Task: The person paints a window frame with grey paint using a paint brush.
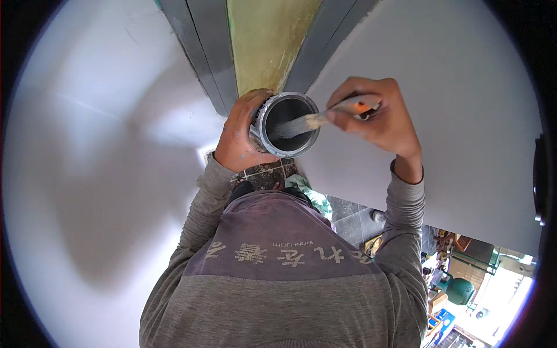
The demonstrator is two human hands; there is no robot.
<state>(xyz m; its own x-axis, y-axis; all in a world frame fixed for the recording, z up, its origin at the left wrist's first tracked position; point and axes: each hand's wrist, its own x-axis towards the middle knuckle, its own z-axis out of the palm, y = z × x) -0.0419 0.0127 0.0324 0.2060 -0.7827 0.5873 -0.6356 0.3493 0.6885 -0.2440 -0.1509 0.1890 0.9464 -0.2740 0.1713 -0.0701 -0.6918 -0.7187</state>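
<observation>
My left hand (234,139) is wrapped around the side of a round metal paint can (263,132), holding it up in front of me. The can's mouth faces up, and dark grey paint coats its inside. My right hand (380,119) is closed on the handle of a paintbrush (300,125). Grey-coated bristles reach over the rim into the can's mouth; whether they touch the paint or the inner wall I cannot tell. Some blur softens the right hand and the brush handle.
Just beyond the can stands a grey frame (208,49) around a yellowish panel (270,43). White walls (87,191) flank it. Below are dark floor tiles (347,225) and a pale green crumpled sheet (316,200). Clutter with a green tank (460,291) fills the lower right.
</observation>
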